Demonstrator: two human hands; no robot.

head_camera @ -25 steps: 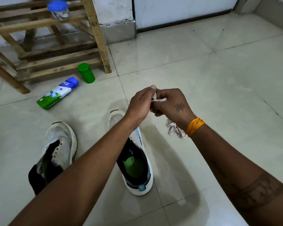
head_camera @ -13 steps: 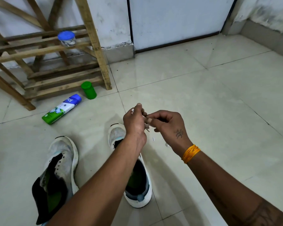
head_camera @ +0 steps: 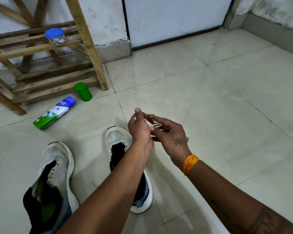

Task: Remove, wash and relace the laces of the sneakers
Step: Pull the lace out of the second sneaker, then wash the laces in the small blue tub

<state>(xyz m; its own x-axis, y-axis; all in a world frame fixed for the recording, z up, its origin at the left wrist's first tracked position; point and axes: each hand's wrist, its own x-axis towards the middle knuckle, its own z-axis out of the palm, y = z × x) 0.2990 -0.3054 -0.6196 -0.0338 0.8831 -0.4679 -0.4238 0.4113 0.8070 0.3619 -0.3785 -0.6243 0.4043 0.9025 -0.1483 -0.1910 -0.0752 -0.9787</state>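
Both hands raised, meeting over floor | left hand (head_camera: 139, 127) and right hand (head_camera: 169, 134) pinching white lace (head_camera: 156, 124) between fingertips, likely gathering it for washing | two laceless sneakers: one (head_camera: 118, 139) just under left hand, other (head_camera: 57, 159) farther left

White sneakers (head_camera: 57, 159) with black insides, green-and-blue bottle (head_camera: 55, 112), green jar (head_camera: 83, 92), orange wrist thread (head_camera: 190, 163).

Home entryway, prob: tiled floor (head_camera: 210, 115), wooden shoe rack (head_camera: 54, 76) w/ jar, door (head_camera: 172, 19), worn sneakers (head_camera: 57, 166)
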